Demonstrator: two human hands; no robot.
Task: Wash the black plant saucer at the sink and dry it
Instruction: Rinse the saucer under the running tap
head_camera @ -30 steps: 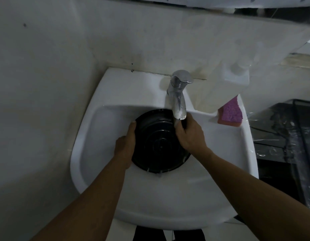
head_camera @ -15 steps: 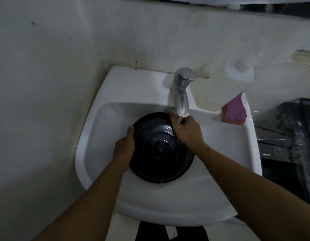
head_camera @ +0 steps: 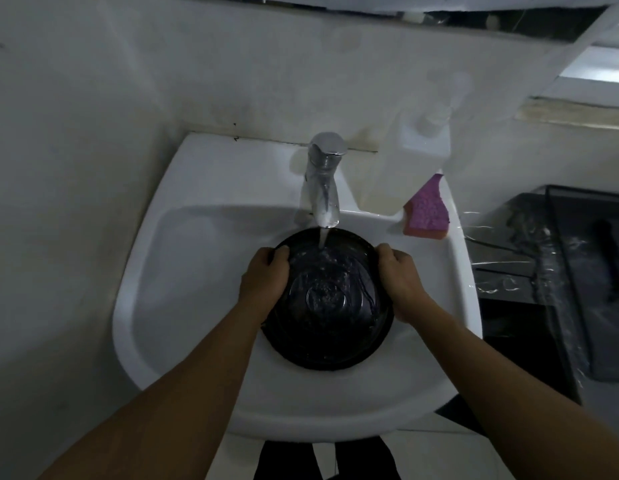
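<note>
The round black plant saucer (head_camera: 327, 327) is held over the white sink (head_camera: 183, 271), its inside facing up. Water from the chrome tap (head_camera: 322, 181) runs onto its far part and pools inside it. My left hand (head_camera: 264, 282) grips the saucer's left rim, fingers curled over the edge. On the opposite rim, my right hand (head_camera: 400, 282) grips the same way.
A pink sponge (head_camera: 427, 211) lies on the sink's back right corner beside a white pump bottle (head_camera: 410, 157). A dark rack covered in clear film (head_camera: 557, 271) stands to the right. A white wall closes the left side and back.
My right hand has moved from the saucer's top under the tap to its right rim. The saucer now lies flatter, its hollow side up, with tap water running into it.
</note>
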